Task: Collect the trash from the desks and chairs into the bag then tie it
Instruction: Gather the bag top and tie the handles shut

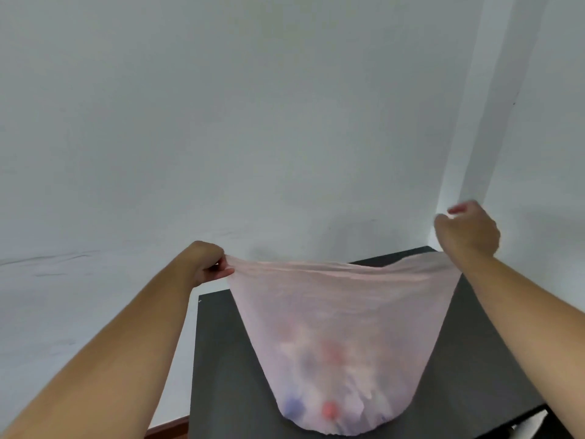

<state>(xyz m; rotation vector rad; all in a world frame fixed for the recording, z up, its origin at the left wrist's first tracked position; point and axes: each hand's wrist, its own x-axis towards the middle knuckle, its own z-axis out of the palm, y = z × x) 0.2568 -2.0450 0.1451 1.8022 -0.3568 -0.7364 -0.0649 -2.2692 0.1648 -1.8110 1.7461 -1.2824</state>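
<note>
A thin pink translucent trash bag (342, 312) stands on a black desk (221, 359), its bottom full of blurred red, white and blue trash (329, 391). My left hand (209, 264) pinches the left corner of the bag's rim. My right hand (468, 229) is raised at the right corner of the rim, fingers curled; its hold on the plastic is partly hidden behind the hand. The rim is stretched flat and wide between both hands, above the desk.
A plain white wall fills the view behind the desk, with a corner pillar (493, 122) at the right. A strip of brown floor (171, 429) shows at the lower left. A white object (531, 426) peeks below the desk's right edge.
</note>
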